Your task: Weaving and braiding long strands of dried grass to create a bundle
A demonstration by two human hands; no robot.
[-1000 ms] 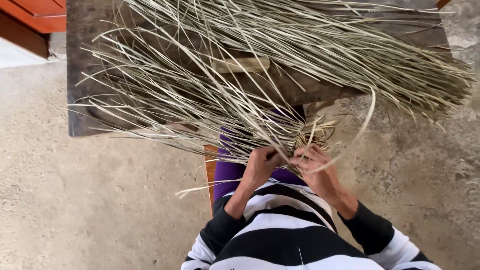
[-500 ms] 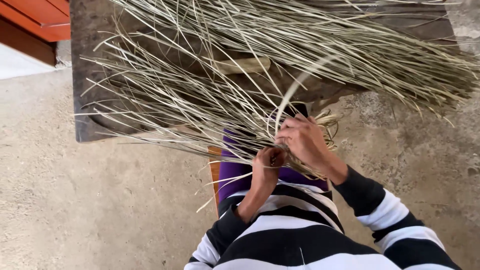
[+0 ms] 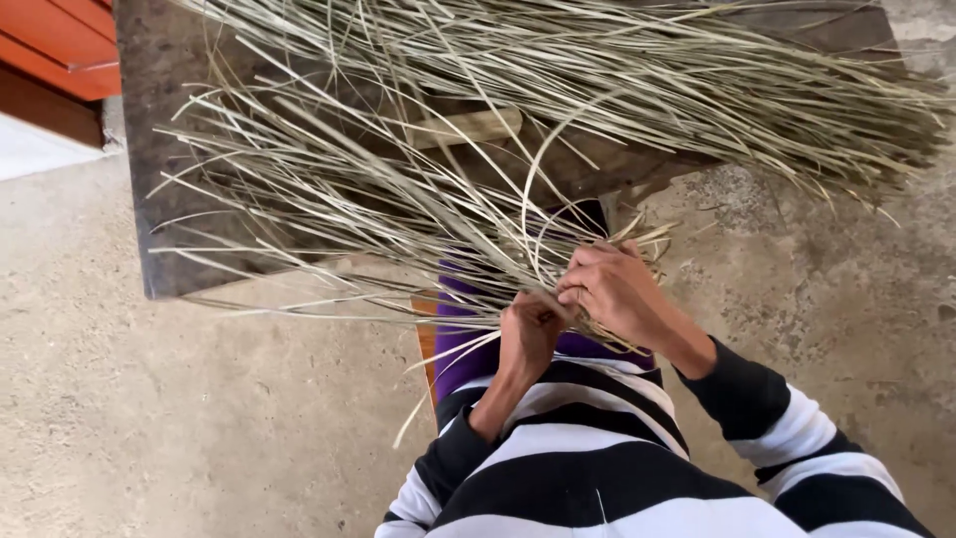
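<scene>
left hand (image 3: 528,334) curled tight around the near ends of the dry grass strips (image 3: 418,199). right hand (image 3: 612,291) just beside it, fingers bent and pinching a few strips. rest of the strips spread far out ahead of both hands, over the dark bench (image 3: 159,179).

Soft, even daylight, faint shadows, sharp focus throughout.
</scene>
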